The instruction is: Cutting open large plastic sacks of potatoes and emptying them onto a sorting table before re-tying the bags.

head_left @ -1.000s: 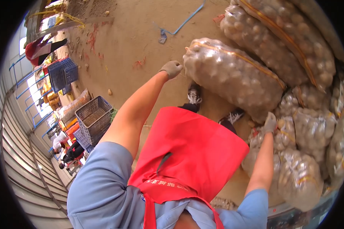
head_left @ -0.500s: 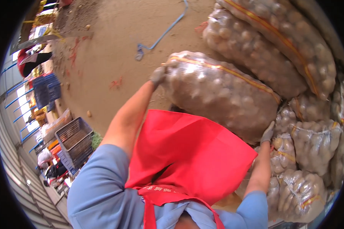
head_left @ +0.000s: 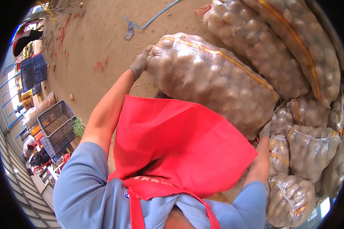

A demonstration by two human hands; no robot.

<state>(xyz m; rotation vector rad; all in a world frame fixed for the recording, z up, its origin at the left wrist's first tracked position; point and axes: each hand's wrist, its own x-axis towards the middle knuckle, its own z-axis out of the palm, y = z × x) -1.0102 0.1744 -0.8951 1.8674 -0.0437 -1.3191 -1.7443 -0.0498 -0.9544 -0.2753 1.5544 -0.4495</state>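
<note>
A long mesh sack of potatoes, with a yellow-and-red stripe along it, lies slantwise in front of me. My left hand, in a pale glove, grips its left end, fingers closed on the corner. At the lower right end my gloved right hand holds the sack's other corner; its fingers are partly hidden against the mesh. A red apron spreads out below the sack and covers what lies under its near side.
More full potato sacks lie behind and to the right, with smaller mesh bags piled by my right arm. A blue strap lies on the dirt floor. Plastic crates stand at left. Another person bends at far left.
The sack's left end and my left hand have shifted up and left in the picture. Both hands keep hold of the sack. The view has turned slightly.
</note>
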